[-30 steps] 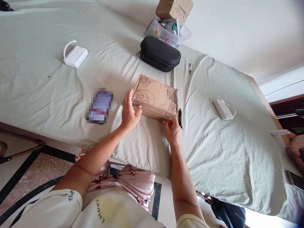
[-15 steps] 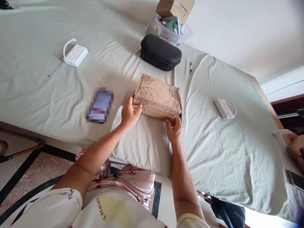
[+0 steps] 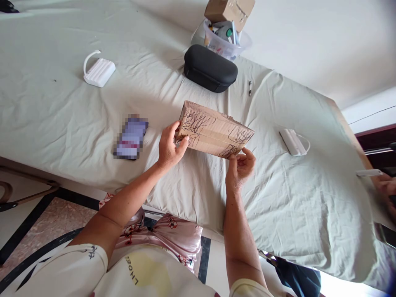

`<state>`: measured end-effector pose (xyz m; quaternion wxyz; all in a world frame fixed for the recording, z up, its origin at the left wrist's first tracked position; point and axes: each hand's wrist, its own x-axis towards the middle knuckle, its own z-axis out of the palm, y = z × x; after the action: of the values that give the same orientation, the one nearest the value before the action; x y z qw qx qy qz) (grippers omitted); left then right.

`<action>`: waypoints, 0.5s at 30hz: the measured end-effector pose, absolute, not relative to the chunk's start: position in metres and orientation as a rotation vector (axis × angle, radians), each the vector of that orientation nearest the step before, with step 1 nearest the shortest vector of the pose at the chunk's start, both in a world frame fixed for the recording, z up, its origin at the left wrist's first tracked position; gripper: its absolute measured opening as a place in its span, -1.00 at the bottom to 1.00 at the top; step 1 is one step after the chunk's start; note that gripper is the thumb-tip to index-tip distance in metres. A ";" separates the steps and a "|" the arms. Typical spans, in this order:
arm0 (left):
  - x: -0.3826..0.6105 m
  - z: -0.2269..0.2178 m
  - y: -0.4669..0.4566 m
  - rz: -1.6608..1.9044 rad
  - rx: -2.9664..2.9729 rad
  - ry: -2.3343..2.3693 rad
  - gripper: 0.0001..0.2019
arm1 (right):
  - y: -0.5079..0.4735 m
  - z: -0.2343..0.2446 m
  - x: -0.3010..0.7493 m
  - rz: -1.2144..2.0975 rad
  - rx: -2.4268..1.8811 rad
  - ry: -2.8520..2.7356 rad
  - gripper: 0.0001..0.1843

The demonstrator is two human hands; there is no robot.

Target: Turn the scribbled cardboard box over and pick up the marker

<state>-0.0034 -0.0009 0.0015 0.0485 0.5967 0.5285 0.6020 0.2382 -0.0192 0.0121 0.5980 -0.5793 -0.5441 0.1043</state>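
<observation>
Gripping box (image 3: 215, 130), phone (image 3: 130, 138) pixelated, co-worker's hand (image 3: 386, 187) cropped

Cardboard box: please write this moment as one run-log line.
cardboard box: tilted | left hand: grips one end | right hand: pinches other corner

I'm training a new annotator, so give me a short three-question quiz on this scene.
1. True or false: the left hand and the right hand both hold the scribbled cardboard box.
2. Which lies on the sheet left of the left hand? A phone, B scissors, C mug.
3. Missing word: the case beyond the box is ____ in colour.
Key: 1 true; 2 A; 3 black.
</observation>
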 end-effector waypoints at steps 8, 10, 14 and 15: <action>-0.004 0.011 -0.007 1.937 1.977 1.564 -0.40 | -0.024 0.013 0.237 0.146 -1.140 -1.264 -0.62; -0.004 0.011 -0.006 1.979 2.010 1.566 -0.44 | -0.026 0.013 0.237 0.098 -1.101 -1.319 -0.64; -0.004 0.006 -0.004 1.913 2.078 1.605 -0.55 | -0.031 0.014 0.235 0.040 -1.095 -1.410 -0.68; -0.004 0.006 -0.004 1.867 2.101 1.632 -0.55 | -0.032 0.014 0.235 0.041 -1.109 -1.427 -0.69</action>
<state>-0.0037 -0.0041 0.0059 -0.0542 0.6454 0.5013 0.5738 0.2349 -0.0322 0.0139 0.6185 -0.4820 -0.6203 0.0179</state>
